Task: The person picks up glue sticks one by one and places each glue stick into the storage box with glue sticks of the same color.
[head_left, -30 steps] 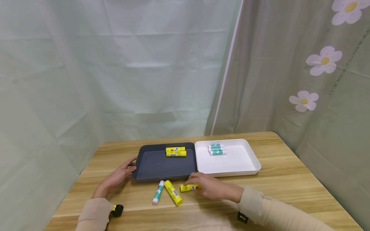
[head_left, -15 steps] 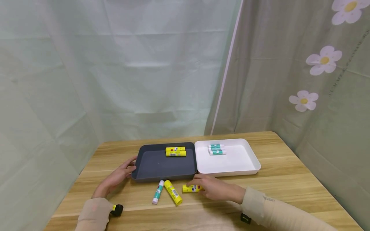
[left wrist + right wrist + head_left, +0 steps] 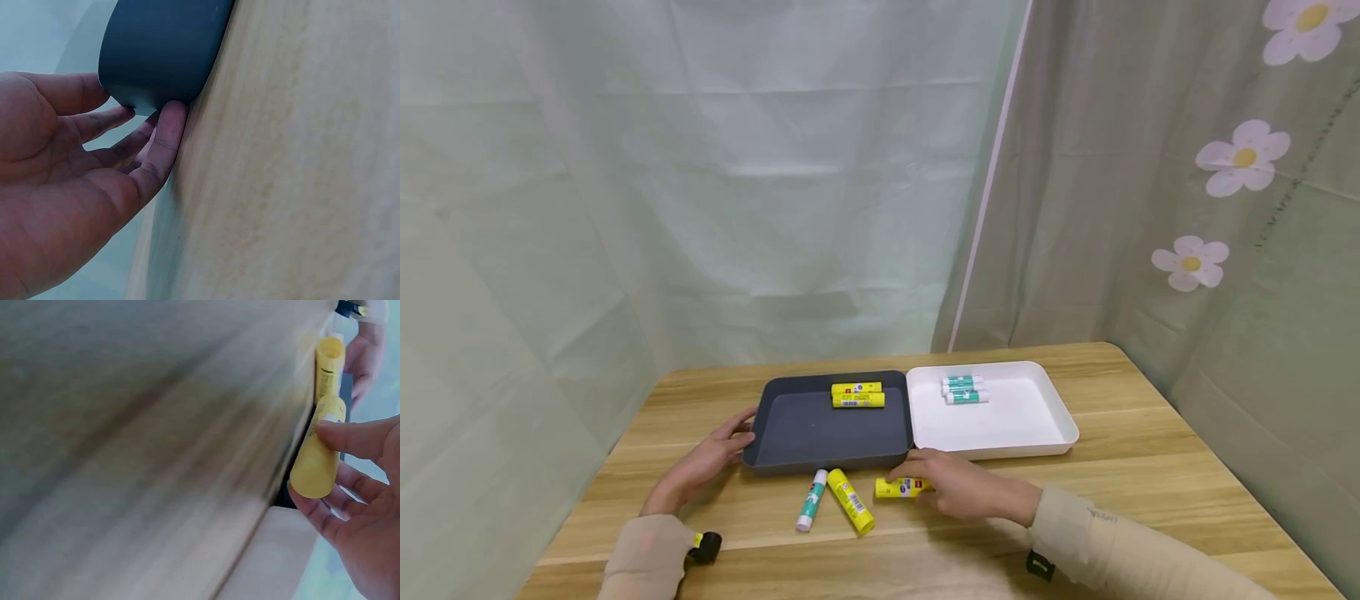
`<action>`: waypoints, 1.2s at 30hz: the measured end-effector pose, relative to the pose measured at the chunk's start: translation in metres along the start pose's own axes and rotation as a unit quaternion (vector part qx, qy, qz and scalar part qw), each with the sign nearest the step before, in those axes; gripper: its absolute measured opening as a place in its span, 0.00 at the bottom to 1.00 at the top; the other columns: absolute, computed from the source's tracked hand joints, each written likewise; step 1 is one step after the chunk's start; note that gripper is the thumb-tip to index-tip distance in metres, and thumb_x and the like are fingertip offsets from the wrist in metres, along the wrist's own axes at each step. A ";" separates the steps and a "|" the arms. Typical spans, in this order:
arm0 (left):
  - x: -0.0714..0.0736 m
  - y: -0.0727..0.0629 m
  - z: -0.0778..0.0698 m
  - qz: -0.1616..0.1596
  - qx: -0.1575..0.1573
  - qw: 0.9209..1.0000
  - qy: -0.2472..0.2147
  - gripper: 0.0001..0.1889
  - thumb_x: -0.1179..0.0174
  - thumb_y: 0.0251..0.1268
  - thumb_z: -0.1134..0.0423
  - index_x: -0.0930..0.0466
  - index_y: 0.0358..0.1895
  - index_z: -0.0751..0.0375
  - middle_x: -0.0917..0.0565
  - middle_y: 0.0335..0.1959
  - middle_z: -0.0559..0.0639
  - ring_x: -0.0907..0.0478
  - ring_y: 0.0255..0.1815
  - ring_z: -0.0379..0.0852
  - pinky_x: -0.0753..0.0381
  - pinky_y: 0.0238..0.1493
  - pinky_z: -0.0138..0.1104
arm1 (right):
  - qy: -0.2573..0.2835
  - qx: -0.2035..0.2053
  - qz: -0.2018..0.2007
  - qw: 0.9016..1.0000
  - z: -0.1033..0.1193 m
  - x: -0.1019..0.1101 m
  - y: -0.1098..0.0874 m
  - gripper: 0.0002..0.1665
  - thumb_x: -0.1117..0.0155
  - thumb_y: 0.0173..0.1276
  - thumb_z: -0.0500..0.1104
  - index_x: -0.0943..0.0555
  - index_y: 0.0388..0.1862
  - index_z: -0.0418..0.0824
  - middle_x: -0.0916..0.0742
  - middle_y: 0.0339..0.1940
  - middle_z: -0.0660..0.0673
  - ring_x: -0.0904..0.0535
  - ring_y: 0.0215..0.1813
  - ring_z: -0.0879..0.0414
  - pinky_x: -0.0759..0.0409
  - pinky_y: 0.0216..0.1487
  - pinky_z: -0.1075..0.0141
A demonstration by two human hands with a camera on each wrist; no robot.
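A yellow glue stick [image 3: 892, 487] lies level in front of the trays, its far end past my right hand [image 3: 961, 488]. In the right wrist view, thumb and fingers pinch this glue stick [image 3: 315, 462]. My left hand [image 3: 711, 458] touches the left end of the dark grey tray [image 3: 790, 450]; in the left wrist view its fingertips rest against the tray's end wall [image 3: 159, 56]. Between the hands lie a second, slanted yellow glue stick [image 3: 851, 502] and a white-and-teal glue stick [image 3: 812, 501].
Yellow glue sticks [image 3: 858, 400] lie inside the dark tray. The white tray [image 3: 1045, 433] stands directly to its right, with several white-and-teal glue sticks [image 3: 967, 397] in it. Both trays rest on a wooden table [image 3: 1135, 467], with curtains [image 3: 820, 183] behind.
My right hand and its yellow glue stick have shifted slightly to the right, and more of the stick's printed label faces up. The left hand and trays stay in place.
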State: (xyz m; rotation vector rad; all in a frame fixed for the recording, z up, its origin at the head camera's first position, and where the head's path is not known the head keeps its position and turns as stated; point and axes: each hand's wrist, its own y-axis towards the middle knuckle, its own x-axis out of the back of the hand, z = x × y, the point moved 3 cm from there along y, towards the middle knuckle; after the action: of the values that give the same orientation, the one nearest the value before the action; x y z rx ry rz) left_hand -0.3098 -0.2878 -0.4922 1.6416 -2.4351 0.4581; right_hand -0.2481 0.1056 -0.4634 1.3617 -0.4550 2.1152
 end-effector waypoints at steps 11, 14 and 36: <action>0.001 -0.001 0.002 0.004 0.001 1.000 0.000 0.34 0.55 0.86 0.64 0.59 0.84 0.67 0.52 0.78 0.77 0.50 0.78 0.75 0.40 0.74 0.64 | 0.067 0.002 -0.049 0.997 -0.001 0.023 0.009 0.31 0.31 0.67 0.26 0.16 0.66 0.48 0.15 0.54 0.55 0.22 0.54 0.64 0.19 0.57 0.65; 0.001 -0.001 0.002 0.006 -0.001 1.000 0.001 0.34 0.55 0.86 0.63 0.60 0.84 0.67 0.53 0.78 0.77 0.50 0.78 0.75 0.40 0.74 0.65 | 0.075 0.005 -0.058 0.995 -0.001 0.027 0.010 0.31 0.31 0.67 0.26 0.16 0.66 0.47 0.15 0.55 0.53 0.21 0.53 0.62 0.19 0.56 0.65; 0.000 0.001 0.000 -0.004 0.005 1.000 0.001 0.33 0.55 0.86 0.64 0.57 0.84 0.66 0.51 0.77 0.75 0.47 0.78 0.73 0.40 0.74 0.63 | 0.074 0.017 -0.089 0.993 -0.001 0.048 0.026 0.30 0.31 0.68 0.26 0.17 0.66 0.45 0.15 0.52 0.50 0.20 0.51 0.58 0.19 0.53 0.65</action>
State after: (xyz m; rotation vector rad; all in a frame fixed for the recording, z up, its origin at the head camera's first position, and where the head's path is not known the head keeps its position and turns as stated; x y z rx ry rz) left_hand -0.3103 -0.2874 -0.4921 1.6528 -2.4281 0.4727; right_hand -0.2800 0.0995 -0.4194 1.2061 -0.2290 2.0659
